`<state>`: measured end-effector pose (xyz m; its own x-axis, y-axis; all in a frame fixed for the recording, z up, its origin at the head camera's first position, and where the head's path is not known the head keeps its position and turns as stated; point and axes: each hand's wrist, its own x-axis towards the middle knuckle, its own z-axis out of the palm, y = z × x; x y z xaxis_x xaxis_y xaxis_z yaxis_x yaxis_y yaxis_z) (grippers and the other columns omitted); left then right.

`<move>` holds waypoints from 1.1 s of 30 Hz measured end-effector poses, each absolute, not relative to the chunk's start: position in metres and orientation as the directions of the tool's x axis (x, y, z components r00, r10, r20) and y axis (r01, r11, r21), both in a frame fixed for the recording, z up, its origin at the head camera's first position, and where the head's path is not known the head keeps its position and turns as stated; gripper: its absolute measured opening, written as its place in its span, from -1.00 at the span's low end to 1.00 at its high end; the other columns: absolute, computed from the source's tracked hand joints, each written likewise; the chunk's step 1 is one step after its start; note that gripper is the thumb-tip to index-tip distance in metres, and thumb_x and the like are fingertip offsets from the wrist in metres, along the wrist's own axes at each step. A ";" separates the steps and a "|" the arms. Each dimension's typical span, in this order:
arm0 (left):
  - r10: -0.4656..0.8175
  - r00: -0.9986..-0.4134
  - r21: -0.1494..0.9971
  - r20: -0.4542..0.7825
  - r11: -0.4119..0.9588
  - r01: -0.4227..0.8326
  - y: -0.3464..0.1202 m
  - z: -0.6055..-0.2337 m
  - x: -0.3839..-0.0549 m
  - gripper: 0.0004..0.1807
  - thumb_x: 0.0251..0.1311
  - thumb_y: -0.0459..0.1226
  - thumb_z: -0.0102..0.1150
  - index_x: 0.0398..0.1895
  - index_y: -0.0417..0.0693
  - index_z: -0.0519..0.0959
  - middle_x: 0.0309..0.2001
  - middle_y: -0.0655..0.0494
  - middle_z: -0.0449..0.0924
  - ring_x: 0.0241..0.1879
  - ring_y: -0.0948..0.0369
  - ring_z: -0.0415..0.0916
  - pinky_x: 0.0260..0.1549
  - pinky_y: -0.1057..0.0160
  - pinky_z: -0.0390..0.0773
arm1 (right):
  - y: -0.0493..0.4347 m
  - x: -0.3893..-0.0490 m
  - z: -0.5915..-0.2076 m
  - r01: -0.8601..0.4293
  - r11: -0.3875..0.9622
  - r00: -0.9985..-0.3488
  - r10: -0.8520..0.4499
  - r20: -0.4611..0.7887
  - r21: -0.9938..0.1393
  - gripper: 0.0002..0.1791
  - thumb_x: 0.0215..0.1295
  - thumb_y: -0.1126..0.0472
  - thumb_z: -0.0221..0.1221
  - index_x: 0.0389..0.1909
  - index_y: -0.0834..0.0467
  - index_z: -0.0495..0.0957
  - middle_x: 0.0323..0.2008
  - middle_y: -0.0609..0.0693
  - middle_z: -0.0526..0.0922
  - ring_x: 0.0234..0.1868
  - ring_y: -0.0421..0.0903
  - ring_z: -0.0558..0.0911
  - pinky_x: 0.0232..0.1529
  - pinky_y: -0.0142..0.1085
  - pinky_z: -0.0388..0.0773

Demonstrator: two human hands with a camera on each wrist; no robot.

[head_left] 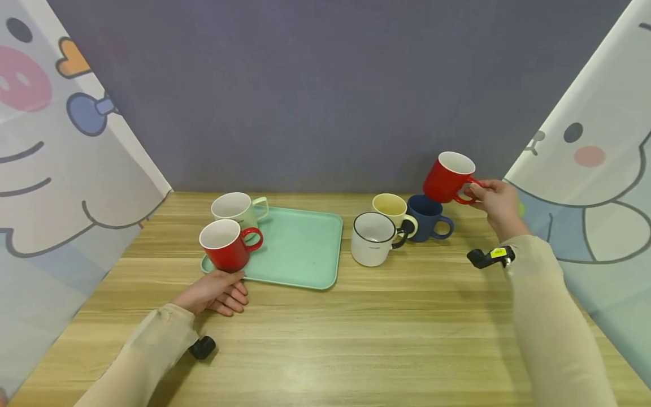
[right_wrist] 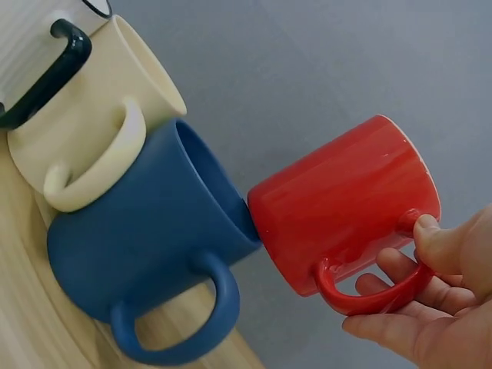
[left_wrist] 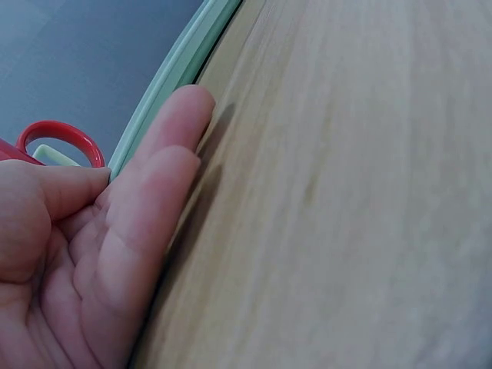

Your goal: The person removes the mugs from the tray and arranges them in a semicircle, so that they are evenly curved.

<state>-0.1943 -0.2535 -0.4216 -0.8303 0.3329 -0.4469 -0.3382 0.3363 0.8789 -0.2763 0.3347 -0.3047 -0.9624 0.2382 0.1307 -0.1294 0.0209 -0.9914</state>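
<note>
By its handle, my right hand point(head_left: 494, 204) holds a red mug point(head_left: 440, 182), white inside, above and behind a dark blue mug point(head_left: 426, 221). In the right wrist view, the held red mug point(right_wrist: 346, 196) has its base near the rim of the blue mug point(right_wrist: 154, 219). My left hand point(head_left: 216, 291) lies at the front left edge of a mint green tray point(head_left: 297, 254), fingers loosely extended, thumb by the tray edge. Another red mug point(head_left: 231, 249) stands just behind that hand, on the tray's left end. Behind it is a pale green mug point(head_left: 246, 212).
Left of the blue mug stand a pale yellow mug point(head_left: 390, 204) and a white mug point(head_left: 370, 249) with black rim and handle, close together. A grey wall point(head_left: 325, 96) rises behind the wooden table point(head_left: 356, 345); cartoon-printed sheets point(head_left: 66, 147) hang at the sides.
</note>
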 end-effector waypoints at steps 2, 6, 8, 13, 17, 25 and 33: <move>0.336 -0.828 0.878 -0.450 0.338 -0.340 -0.254 -0.422 -0.194 -0.53 0.56 -0.08 -0.20 -0.27 -0.28 0.56 -0.42 0.04 0.68 -0.46 0.17 0.70 -0.43 0.20 0.70 | 0.339 -0.274 -0.306 -0.131 0.007 -0.962 0.242 0.129 -0.991 -0.94 0.44 0.41 0.07 -0.27 0.32 0.47 -0.57 -0.19 0.67 -0.49 -0.36 0.67 -0.48 -0.50 0.61; 0.333 -0.828 0.877 -0.451 0.337 -0.342 -0.254 -0.422 -0.194 -0.54 0.55 -0.07 -0.18 -0.26 -0.29 0.55 -0.41 0.03 0.68 -0.45 0.17 0.70 -0.43 0.20 0.70 | 0.345 -0.270 -0.307 -0.130 -0.023 -0.960 0.253 0.120 -0.991 -0.92 0.43 0.41 0.07 -0.30 0.27 0.49 -0.57 -0.17 0.68 -0.49 -0.34 0.68 -0.48 -0.49 0.62; 0.330 -0.832 0.879 -0.446 0.337 -0.338 -0.254 -0.422 -0.193 -0.54 0.55 -0.07 -0.17 -0.26 -0.29 0.55 -0.41 0.03 0.68 -0.45 0.16 0.70 -0.43 0.20 0.70 | 0.348 -0.267 -0.308 -0.126 -0.019 -0.959 0.259 0.117 -0.992 -0.91 0.44 0.41 0.07 -0.31 0.25 0.49 -0.56 -0.18 0.68 -0.48 -0.35 0.68 -0.47 -0.49 0.62; 0.323 -0.835 0.879 -0.446 0.335 -0.340 -0.253 -0.422 -0.193 -0.53 0.55 -0.08 -0.18 -0.27 -0.29 0.56 -0.42 0.03 0.68 -0.46 0.17 0.70 -0.44 0.20 0.70 | 0.355 -0.260 -0.312 -0.112 0.005 -0.958 0.264 0.110 -0.994 -0.82 0.44 0.40 0.06 -0.38 0.17 0.51 -0.55 -0.20 0.67 -0.48 -0.36 0.67 -0.47 -0.51 0.61; 0.319 -0.835 0.877 -0.449 0.334 -0.344 -0.252 -0.422 -0.194 -0.53 0.55 -0.08 -0.18 -0.29 -0.28 0.57 -0.43 0.02 0.68 -0.47 0.17 0.70 -0.45 0.21 0.70 | 0.362 -0.252 -0.316 -0.102 -0.010 -0.965 0.245 0.096 -0.995 -0.80 0.44 0.41 0.07 -0.40 0.14 0.52 -0.54 -0.19 0.68 -0.47 -0.35 0.67 -0.47 -0.50 0.62; 0.317 -0.838 0.878 -0.445 0.338 -0.338 -0.248 -0.422 -0.194 -0.52 0.55 -0.07 -0.18 -0.27 -0.29 0.56 -0.43 0.02 0.68 -0.48 0.17 0.69 -0.45 0.20 0.70 | 0.374 -0.242 -0.332 -0.057 -0.036 -0.974 0.221 0.048 -0.998 -0.74 0.42 0.42 0.09 -0.46 0.10 0.58 -0.52 -0.19 0.69 -0.48 -0.34 0.69 -0.47 -0.48 0.63; 0.310 -0.837 0.875 -0.451 0.342 -0.344 -0.250 -0.422 -0.193 -0.52 0.55 -0.07 -0.18 -0.27 -0.30 0.57 -0.43 0.03 0.68 -0.48 0.17 0.69 -0.45 0.20 0.70 | 0.375 -0.233 -0.347 -0.081 0.010 -0.972 0.219 0.081 -0.997 -0.80 0.40 0.43 0.11 -0.42 0.15 0.53 -0.54 -0.19 0.69 -0.47 -0.36 0.68 -0.47 -0.49 0.62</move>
